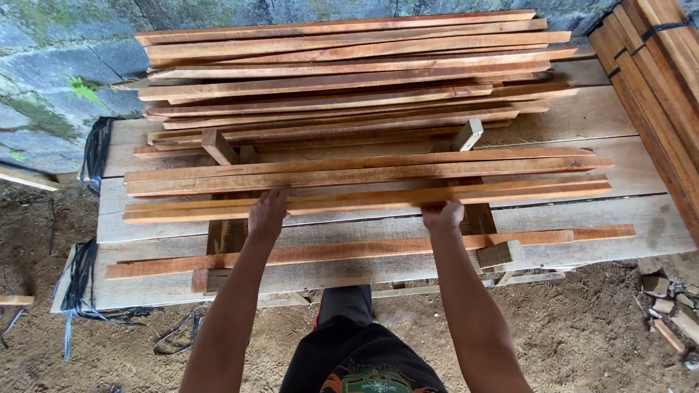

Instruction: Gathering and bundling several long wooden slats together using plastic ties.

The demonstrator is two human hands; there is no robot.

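long reddish wood strip [364, 200] lying crosswise at the near edge of the lower layer of strips, above the pale planks [619, 225] of the platform, resting on short wooden spacer blocks partly hidden beneath. left hand [267, 215] curled over the near edge of that strip, fingers bent around it and out of sight on the far side, so only the back of the hand and knuckles visible. right hand [442, 215] closed on the same strip further along, fingertips likewise hidden behind the wood; grip depth hard to judge. just beyond, two more strips [364, 169] of the same layer, lying close and parallel. nearer to the body, a single strip [364, 249] lying alone on the planks, its left part passing behind the left forearm. upright spacer blocks [218, 145] poking up between the layers, their bases lost in shadow. further back, a taller stack of strips [349, 73], loosely fanned, lower members hidden by the upper ones. at the right edge, a bound bundle of lumber [655, 80], cut off by the frame, black strap across it. black strapping [95, 153] hanging off the left side of the platform, tangled on the dirt floor [597, 327]. mossy stone wall [51, 73] behind. dark trousers and patterned shirt cut off at the bottom edge.
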